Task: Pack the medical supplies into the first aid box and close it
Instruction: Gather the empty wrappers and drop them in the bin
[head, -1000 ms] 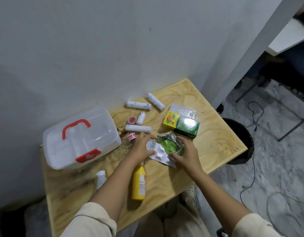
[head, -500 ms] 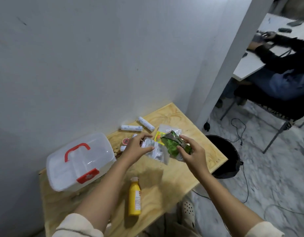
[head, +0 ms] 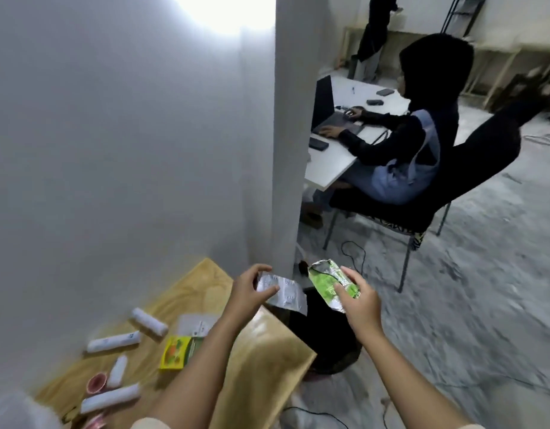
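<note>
My left hand [head: 247,292] pinches a silver foil blister strip [head: 284,293] and holds it in the air past the table's right edge. My right hand [head: 359,300] grips a crumpled green packet [head: 328,283] beside it. Both hang above the black bin [head: 321,332]. On the wooden table [head: 261,351] lie several white bandage rolls [head: 114,341], a yellow-green box [head: 177,351], a clear sachet [head: 194,325] and a pink tape roll [head: 96,383]. Only a blurred corner of the clear first aid box [head: 16,411] shows at the bottom left.
A white wall [head: 112,150] and a pillar [head: 287,150] stand behind the table. To the right a seated person [head: 419,134] works at a laptop on a white desk. Cables [head: 354,252] lie on the grey floor.
The view has swung up and to the right. Both hands lifted the foil strip and the green packet off the table and carried them right, out over the bin. The box has slid almost out of view.
</note>
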`<action>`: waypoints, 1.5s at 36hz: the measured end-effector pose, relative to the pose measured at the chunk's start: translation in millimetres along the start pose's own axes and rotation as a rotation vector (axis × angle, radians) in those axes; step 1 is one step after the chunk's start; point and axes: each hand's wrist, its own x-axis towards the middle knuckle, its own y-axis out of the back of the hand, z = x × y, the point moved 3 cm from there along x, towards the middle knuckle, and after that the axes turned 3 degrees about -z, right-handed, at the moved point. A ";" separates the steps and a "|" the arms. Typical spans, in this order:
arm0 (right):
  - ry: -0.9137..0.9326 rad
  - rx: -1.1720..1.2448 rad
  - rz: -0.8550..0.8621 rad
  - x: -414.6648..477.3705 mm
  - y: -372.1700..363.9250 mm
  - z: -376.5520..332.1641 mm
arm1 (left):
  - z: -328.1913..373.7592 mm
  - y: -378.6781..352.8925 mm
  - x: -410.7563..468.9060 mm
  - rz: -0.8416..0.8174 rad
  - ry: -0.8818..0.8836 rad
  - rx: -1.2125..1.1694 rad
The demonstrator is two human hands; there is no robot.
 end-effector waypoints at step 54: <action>-0.165 -0.321 -0.422 146.0 -52.1 77.5 | -35.8 -84.3 140.5 -0.117 0.268 0.335</action>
